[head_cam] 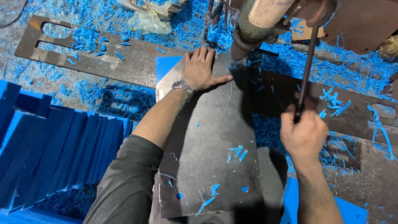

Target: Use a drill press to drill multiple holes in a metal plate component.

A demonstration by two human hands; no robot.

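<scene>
Closest to me is my right hand (304, 135), its fingers curled tight into a fist around the lower end of a thin dark lever (306, 68) — nothing of the palm shows, only the back of the hand and the knuckles. That lever runs up and slightly right from my fist to the head of the drill press (265, 20), whose worn greenish body hangs just beyond my other hand's fingertips. My left hand (202, 69) lies flat, fingers together and pointing away from me, thumb stretched out to the right, pressing down on the far end of a dark metal plate (207, 137); a wristwatch (182, 86) sits just behind it. Under my palm the plate stretches back toward me, its long axis running from the drill down to my body, with two small round holes (179, 196) at the near end showing blue through them. Beneath the plate a blue sheet (166, 66) peeks out left of my fingers. Blue curled shavings (124, 99) litter the grey bench all round — thick beyond my fingertips and right of my fist. Well left of my left arm, blue slabs (62, 153) stand stacked on edge.
</scene>
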